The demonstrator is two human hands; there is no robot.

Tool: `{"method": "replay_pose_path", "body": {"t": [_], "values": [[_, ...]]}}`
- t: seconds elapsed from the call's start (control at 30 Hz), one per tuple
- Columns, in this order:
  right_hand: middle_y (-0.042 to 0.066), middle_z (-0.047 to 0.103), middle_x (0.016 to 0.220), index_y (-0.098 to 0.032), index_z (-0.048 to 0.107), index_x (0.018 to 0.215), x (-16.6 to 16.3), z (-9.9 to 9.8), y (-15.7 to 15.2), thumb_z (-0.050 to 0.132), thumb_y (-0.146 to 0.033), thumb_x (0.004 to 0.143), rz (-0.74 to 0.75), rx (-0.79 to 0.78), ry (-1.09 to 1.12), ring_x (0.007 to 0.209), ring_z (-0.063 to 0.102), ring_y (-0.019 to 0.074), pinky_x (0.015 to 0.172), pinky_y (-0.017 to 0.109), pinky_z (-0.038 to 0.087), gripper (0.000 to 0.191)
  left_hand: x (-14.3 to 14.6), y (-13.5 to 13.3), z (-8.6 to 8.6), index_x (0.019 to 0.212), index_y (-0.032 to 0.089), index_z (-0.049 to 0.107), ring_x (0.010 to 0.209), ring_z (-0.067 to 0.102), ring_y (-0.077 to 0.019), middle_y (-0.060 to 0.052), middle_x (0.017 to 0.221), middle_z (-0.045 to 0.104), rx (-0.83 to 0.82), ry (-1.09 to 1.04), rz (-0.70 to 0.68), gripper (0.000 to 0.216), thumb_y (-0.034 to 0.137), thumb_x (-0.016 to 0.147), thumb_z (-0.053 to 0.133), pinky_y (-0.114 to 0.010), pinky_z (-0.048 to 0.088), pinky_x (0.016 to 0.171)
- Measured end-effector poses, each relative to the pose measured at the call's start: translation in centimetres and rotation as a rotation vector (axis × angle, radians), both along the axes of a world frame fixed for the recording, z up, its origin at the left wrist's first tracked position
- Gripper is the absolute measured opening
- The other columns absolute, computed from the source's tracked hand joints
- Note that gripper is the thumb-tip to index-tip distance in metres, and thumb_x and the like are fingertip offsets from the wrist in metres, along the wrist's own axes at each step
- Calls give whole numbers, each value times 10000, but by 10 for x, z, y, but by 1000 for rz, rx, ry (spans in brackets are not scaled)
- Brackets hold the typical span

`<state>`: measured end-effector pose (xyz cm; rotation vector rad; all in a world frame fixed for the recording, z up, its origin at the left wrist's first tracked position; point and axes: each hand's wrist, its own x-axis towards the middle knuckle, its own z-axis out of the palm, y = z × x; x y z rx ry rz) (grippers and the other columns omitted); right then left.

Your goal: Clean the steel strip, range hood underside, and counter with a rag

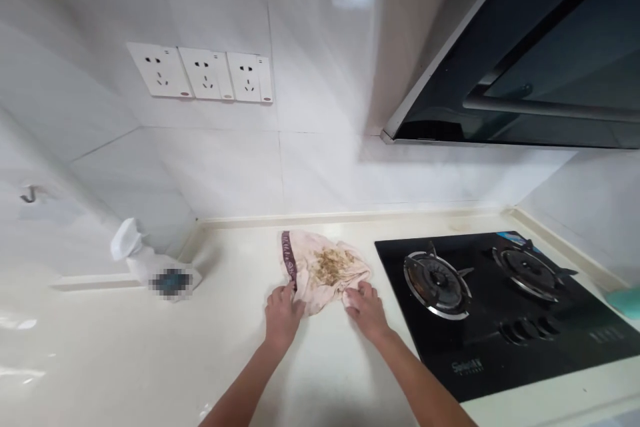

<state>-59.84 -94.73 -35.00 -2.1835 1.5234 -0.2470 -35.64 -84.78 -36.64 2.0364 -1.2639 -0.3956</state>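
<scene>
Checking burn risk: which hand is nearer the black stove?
Right. The right hand is beside the stove, touching the cloth; the left hand is farther away, at the cloth's left side.

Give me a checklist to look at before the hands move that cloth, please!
1. Left hand touching the cloth: ok, near its dark band.
2. Right hand touching the cloth: ok, at the near right edge.
3. Cloth clean: not ok, brownish stains show.
4. Cloth smooth: not ok, it's wrinkled.
5. Cloth off the black stove: ok, it lies on the counter beside it.
6. Stove cool: cannot tell, though no flame shows.
</scene>
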Motion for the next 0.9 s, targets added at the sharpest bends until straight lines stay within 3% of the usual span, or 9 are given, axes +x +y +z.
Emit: {"method": "replay_pose_path", "body": {"t": [0.07,0.17,0.3,0.37,0.47,0.6,0.7,0.8,0.9], "values": [[68,521,1367,-368,696,1235,8,-8,-3,623,-227,875,14,-50,80,1205,503,292,998,411,431,394,-1,-15,4,1285,234,646,1214,508,-355,-161,1272,591,49,-94,-32,455,252,836,581,-572,394,1028],[80,555,1247,-287,713,1127,4,-11,-10,571,-142,864,18,-33,-9,1131,537,254,989,365,441,332,4,-24,9,1133,249,714,1169,544,-316,-122,1150,651,122,-183,-93,310,220,870,553,-511,385,1022],[57,589,1131,-219,674,993,-32,-12,-1,529,-129,849,94,81,-174,976,612,180,910,286,498,223,32,-8,15,1098,244,702,1161,599,-277,-95,1130,696,207,-192,-103,279,243,929,480,-468,403,1012],[47,614,1101,-214,666,975,-53,-12,5,589,-223,845,102,207,-311,919,637,177,869,286,521,151,51,8,15,1122,239,684,1131,628,-278,-99,1134,695,241,-158,-44,295,275,937,456,-464,443,972],[51,664,1154,-222,665,1079,-68,-9,-3,610,-393,874,-76,282,-351,906,669,187,853,295,531,273,70,37,9,1246,224,613,995,673,-237,-91,1079,694,249,-71,44,379,346,928,446,-410,517,896],[96,715,1125,-195,642,1156,-42,-10,-45,425,-397,983,-236,213,-191,1005,685,227,906,330,510,344,78,75,-2,1178,198,637,858,679,-223,-65,944,690,53,191,152,511,538,811,531,-402,562,886],[148,726,1114,-164,657,1153,-7,-13,-76,468,-375,965,-260,190,-113,1074,675,282,922,371,492,340,87,102,-3,1099,193,655,851,669,-251,-78,934,677,-26,262,287,576,636,749,539,-467,566,895],[139,736,1066,-180,689,1083,10,-8,-100,489,-314,933,-287,179,-66,1041,687,285,874,354,494,284,106,124,4,1189,152,598,850,654,-266,-104,977,653,-44,273,451,762,730,696,542,-509,572,873],[163,720,1100,-162,661,1184,1,5,-116,406,-338,954,-352,146,-51,1081,676,295,878,356,494,386,130,136,11,1308,91,512,867,646,-274,-152,1089,614,-75,281,592,950,782,657,558,-520,580,851]]}}
